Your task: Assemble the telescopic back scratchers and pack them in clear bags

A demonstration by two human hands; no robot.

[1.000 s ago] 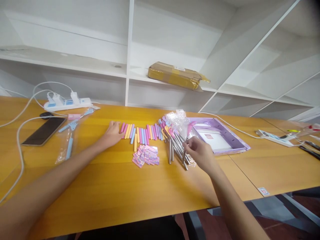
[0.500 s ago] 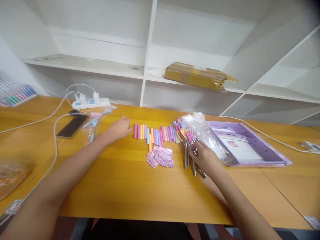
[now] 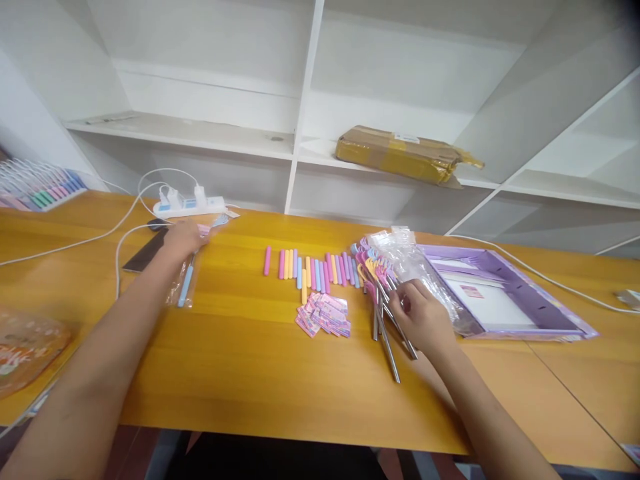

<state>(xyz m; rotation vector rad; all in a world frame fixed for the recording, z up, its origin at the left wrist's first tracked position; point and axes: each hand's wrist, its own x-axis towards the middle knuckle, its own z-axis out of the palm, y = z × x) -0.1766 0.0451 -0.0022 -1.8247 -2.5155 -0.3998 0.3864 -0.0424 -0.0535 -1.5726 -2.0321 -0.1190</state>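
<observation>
My left hand [image 3: 184, 239] is over a clear-wrapped back scratcher with a blue handle [image 3: 187, 283], near the left end of the table; its fingers are mostly hidden and blurred. At the right, my right hand [image 3: 423, 313] has its fingers curled round the metal rods of a bundle of back scratchers [image 3: 383, 293] with pink, yellow, blue and purple hand-shaped heads. One rod slants out toward the front edge. Between my hands lie a row of coloured handle sleeves [image 3: 320, 270] and a pile of small printed cards [image 3: 324, 315].
Clear plastic bags [image 3: 425, 287] lie beside an open purple box [image 3: 555, 327]. A white power strip [image 3: 187, 207] with cables and a dark phone [image 3: 144, 252] are at the left. An orange printed bag [image 3: 30, 350] sits front left; a taped parcel [image 3: 405, 153] rests on the shelf.
My left hand has moved left from the sleeves to the wrapped back scratcher. One pink sleeve now stands apart from the row. Beside my right hand, a pink-headed back scratcher has shifted toward me.
</observation>
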